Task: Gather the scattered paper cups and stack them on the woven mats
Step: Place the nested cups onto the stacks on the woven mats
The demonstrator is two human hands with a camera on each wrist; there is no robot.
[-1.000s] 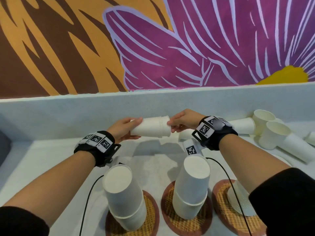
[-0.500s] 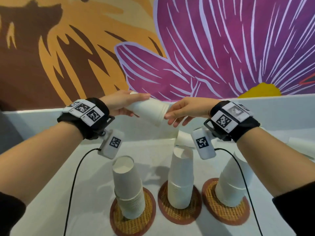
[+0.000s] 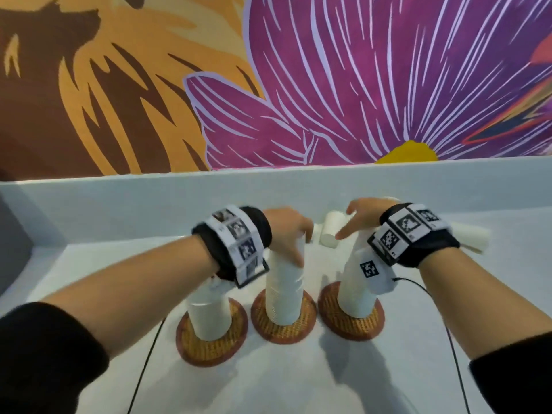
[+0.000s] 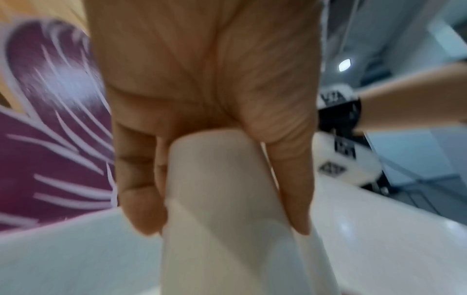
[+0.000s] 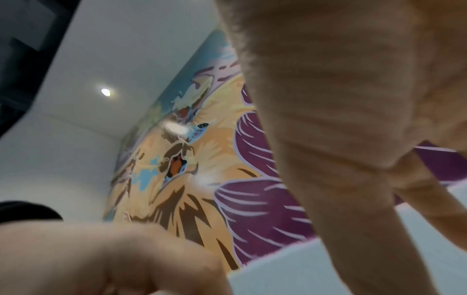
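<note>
Three round woven mats each carry a stack of upturned white paper cups: the left stack [image 3: 209, 312], the middle stack [image 3: 285, 291] and the right stack [image 3: 357, 291]. My left hand [image 3: 294, 249] grips the top cup [image 4: 222, 199] of the middle stack from above, thumb on one side and fingers on the other. My right hand [image 3: 355, 216] hovers above the right stack with its fingers spread and holds nothing. The wrist camera hides the top of the right stack.
Loose cups lie on their sides behind the stacks: one in the middle [image 3: 331, 231], another at the right [image 3: 473, 237]. A low white wall [image 3: 119, 204] closes the back of the white table. Black cables [image 3: 143, 369] trail toward the front.
Both hands held one cup in the air between them. My left hand has brought it down onto the middle stack; my right hand has let go and moved right, over the right stack.
</note>
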